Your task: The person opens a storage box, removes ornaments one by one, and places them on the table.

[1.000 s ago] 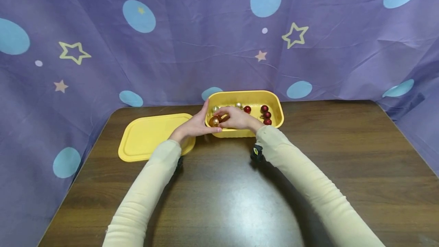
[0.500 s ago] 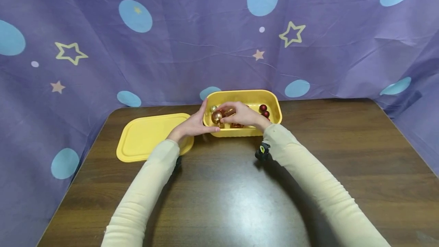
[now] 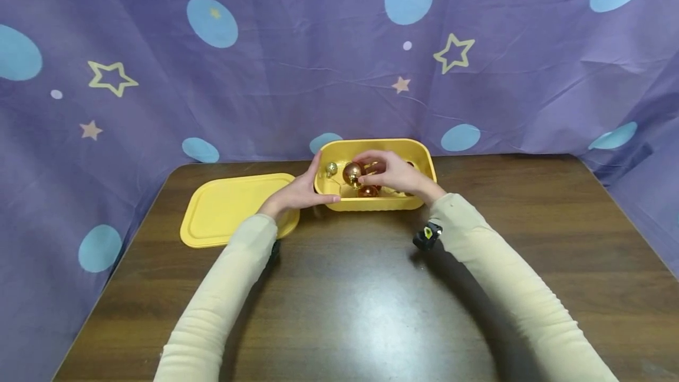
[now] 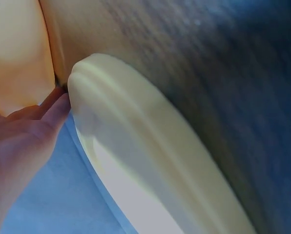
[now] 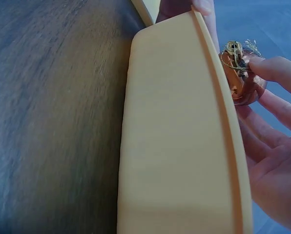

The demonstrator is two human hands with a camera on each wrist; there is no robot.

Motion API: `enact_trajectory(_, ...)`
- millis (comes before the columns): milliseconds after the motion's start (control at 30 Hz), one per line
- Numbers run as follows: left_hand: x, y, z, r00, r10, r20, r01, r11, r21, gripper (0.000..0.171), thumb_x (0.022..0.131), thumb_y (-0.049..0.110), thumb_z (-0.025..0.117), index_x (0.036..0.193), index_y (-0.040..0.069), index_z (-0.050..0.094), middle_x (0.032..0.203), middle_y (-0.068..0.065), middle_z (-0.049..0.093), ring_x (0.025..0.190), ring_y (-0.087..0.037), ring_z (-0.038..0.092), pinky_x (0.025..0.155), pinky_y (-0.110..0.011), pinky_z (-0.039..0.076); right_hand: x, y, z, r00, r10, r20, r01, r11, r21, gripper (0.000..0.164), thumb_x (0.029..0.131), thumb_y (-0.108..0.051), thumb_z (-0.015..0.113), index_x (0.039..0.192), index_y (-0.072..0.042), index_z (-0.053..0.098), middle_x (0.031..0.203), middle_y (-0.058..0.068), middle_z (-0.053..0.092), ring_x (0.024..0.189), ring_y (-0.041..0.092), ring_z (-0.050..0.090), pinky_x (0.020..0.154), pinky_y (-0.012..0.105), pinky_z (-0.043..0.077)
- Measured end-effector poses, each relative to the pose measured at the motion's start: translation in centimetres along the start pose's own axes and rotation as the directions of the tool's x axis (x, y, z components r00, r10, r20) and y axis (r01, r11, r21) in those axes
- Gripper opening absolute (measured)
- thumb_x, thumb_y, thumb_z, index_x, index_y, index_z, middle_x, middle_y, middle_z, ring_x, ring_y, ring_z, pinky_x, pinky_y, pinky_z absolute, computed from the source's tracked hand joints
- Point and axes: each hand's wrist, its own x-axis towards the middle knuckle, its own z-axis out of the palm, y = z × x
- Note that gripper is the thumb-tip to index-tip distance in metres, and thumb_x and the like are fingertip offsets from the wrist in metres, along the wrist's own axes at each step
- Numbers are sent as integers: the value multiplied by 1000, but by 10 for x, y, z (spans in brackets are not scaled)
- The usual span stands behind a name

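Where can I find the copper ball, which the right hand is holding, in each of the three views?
Head: the copper ball is near the middle of the picture, at the fingertips of the right hand.
Left wrist: the copper ball is not visible.
Right wrist: the copper ball is at the upper right, pinched by the right hand.
Shared landmark: the yellow box, at the upper left in the left wrist view.

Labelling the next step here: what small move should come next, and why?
Probably lift the copper bauble slightly with the right hand before shifting it sideways. The right hand holds it, an orange bauble shows close by in the yellow box, and the left hand rests against the box's left end, which should help steady it.
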Motion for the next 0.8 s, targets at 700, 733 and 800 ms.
enact_trajectory(700,0,2,1,1000,-23,9,24,1000,-14,121,82,27,78,152,17,-20,156,-27,8,133,-40,34,111,-46,22,-48,0,-38,999,-27,-45,27,1000,-5,43,86,0,71,127,2,58,121,18,60,106,35,60,77,28,53)
enact_trajectory(733,0,2,1,1000,-23,11,23,1000,-11,121,83,27,78,152,17,-20,156,-27,7,133,-40,34,111,-46,22,-51,0,-40,998,-24,-55,22,1000,-19,43,86,-1,71,127,1,58,121,17,60,107,34,60,78,27,53)
enact_trajectory(800,0,2,1,1000,-22,12,22,1000,-13,121,83,27,78,152,17,-20,157,-26,6,134,-39,32,112,-45,21,-56,-1,-44,997,-28,-71,24,998,-55,44,86,-3,71,128,1,58,120,16,60,107,32,59,80,29,52)
